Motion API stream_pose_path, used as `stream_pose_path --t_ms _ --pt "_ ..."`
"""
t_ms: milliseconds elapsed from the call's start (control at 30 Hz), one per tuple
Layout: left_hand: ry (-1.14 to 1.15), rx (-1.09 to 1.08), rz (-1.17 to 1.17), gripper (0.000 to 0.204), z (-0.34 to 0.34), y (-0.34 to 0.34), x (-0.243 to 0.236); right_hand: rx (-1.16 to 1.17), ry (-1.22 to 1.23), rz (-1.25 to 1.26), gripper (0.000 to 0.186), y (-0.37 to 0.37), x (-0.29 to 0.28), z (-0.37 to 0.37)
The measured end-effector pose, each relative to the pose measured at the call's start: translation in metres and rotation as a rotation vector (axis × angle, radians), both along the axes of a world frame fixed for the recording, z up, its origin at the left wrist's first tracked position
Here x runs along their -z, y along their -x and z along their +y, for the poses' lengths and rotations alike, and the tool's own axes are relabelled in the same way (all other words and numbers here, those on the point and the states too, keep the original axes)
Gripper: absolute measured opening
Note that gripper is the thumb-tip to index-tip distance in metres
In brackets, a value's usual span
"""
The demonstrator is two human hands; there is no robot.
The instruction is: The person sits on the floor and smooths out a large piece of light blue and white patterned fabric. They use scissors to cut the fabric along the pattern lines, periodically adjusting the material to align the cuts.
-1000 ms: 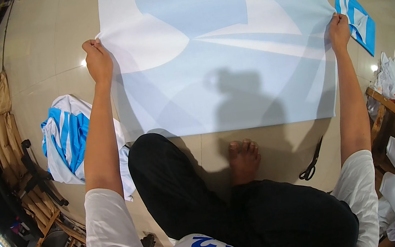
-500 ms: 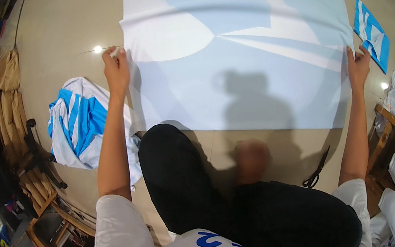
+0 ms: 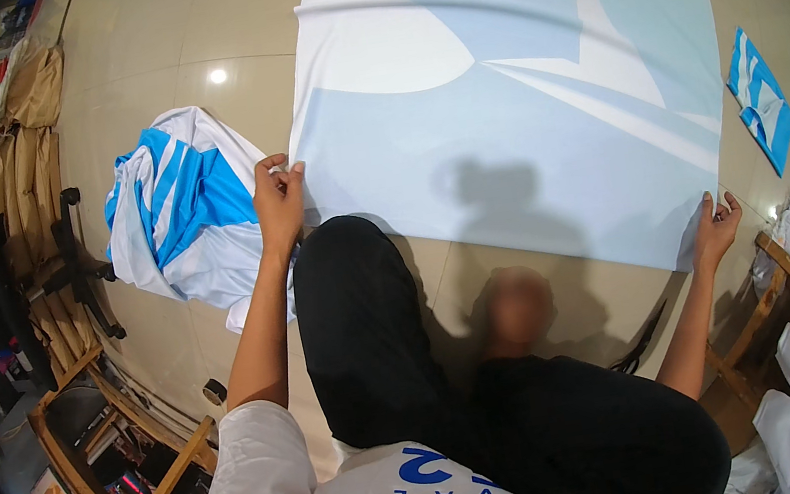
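Head view: there's a big sheet of white and pale-blue patterned fabric (image 3: 521, 138) spread on the glossy beige tiled floor (image 3: 233, 27), from 12 round to 3 o'clock. Left hand (image 3: 280, 205) is at about 10, right by the sheet's left edge, grip partly open, thumb and finger apart. Right hand (image 3: 714, 235) sits around 3 near the bottom corner, grip also loosely open. Can't tell if either's actually touching cloth. Rumpled bright-blue-and-white cloth bundle (image 3: 188, 210) at 9:30, black-handled scissors (image 3: 639, 346) at 4, partly behind the knee.
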State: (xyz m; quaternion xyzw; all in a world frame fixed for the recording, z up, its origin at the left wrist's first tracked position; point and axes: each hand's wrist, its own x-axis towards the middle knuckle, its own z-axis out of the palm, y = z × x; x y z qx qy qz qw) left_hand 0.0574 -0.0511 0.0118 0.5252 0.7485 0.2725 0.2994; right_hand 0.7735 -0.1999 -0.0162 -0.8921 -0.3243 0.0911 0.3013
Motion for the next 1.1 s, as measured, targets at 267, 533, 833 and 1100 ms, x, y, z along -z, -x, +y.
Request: stream_pose_path --t_ms 267,533,833,1100 --pt "-0.008 0.082 0.18 0.029 -0.003 -0.018 -0.012 -0.056 -0.041 -0.207 0.042 -0.007 0.008 -0.005" --pt "-0.09 0.113 0.279 0.028 -0.014 -0.009 0.002 -0.011 0.014 -0.247 0.04 0.023 0.0 -0.012" --pt "-0.065 0.211 0.35 0.029 -0.001 0.008 -0.003 -0.051 0.041 -0.23 0.032 0.05 -0.011 -0.026" --pt "-0.042 0.244 0.317 0.031 -0.003 0.014 -0.001 0.003 -0.096 -0.133 0.027 0.053 -0.016 -0.029"
